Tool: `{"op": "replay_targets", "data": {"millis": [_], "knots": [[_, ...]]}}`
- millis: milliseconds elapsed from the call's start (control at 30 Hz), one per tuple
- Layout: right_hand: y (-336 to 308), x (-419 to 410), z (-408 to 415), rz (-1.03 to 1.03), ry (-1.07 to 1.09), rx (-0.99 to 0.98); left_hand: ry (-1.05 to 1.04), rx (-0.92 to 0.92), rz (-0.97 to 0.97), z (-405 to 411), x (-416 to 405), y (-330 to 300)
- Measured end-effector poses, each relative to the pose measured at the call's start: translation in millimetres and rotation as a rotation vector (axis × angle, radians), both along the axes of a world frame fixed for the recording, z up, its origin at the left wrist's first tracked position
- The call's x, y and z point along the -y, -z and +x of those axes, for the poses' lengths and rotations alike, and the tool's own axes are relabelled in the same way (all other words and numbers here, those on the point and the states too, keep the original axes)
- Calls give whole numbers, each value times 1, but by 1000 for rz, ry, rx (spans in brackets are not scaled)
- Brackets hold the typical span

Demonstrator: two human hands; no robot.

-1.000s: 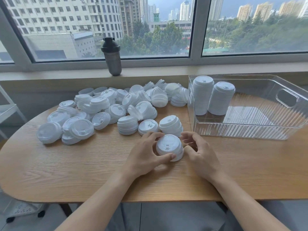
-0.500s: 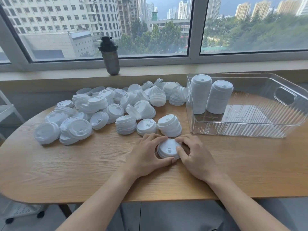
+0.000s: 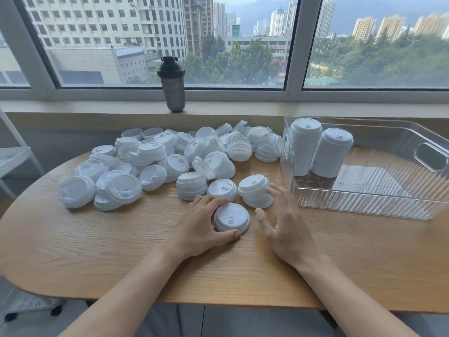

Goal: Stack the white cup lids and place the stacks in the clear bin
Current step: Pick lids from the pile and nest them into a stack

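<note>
A short stack of white cup lids [image 3: 232, 217] stands on the wooden table [image 3: 97, 251] near the front. My left hand [image 3: 202, 227] grips it, thumb on its near side and fingers curved over its far left edge. Just behind it a second short stack [image 3: 254, 190] leans slightly. The straight fingers of my right hand [image 3: 284, 222] touch that stack's right side, the thumb apart from it. A big loose pile of lids [image 3: 170, 161] covers the table's left and middle. The clear bin [image 3: 364, 207] on the right holds two tall lid stacks [image 3: 305, 147] in its left end.
A dark shaker bottle [image 3: 173, 86] stands on the window sill behind the pile. A white shelf unit [image 3: 14, 156] is off the table's left edge. Bare wood lies in front of my hands and in front of the bin.
My right hand let go of the front stack and moved back and right to the neighbouring stack. My left hand stays on the front stack, which now looks lower.
</note>
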State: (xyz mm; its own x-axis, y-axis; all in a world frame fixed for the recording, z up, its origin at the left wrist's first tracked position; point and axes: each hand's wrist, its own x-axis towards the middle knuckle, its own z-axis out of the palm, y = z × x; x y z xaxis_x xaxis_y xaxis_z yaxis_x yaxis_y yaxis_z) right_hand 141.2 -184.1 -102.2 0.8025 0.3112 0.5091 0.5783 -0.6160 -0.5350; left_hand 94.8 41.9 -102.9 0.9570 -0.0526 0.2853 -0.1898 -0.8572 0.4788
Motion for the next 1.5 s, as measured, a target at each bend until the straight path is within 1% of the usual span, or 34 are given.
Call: {"op": "replay_targets", "data": {"millis": [133,267,433,667,967,1133,1367,1500], "knots": [[-3,-13,21,29,14,-25,-5,13,12,2,0,2],[-2,-23,43,61,31,-117,-10,17,20,4,0,6],[-3,-29,60,77,34,-179,-7,9,18,5,-1,7],[0,-26,57,122,33,-111,-12,14,14,6,0,7],[-2,-23,45,191,31,43,-18,15,7,4,0,6],[-1,-21,44,183,21,27,-22,13,-2,3,1,6],[3,-20,40,97,13,-6,-29,10,4,3,1,6],[4,-17,37,128,12,-18,-37,6,23,2,2,5]]}}
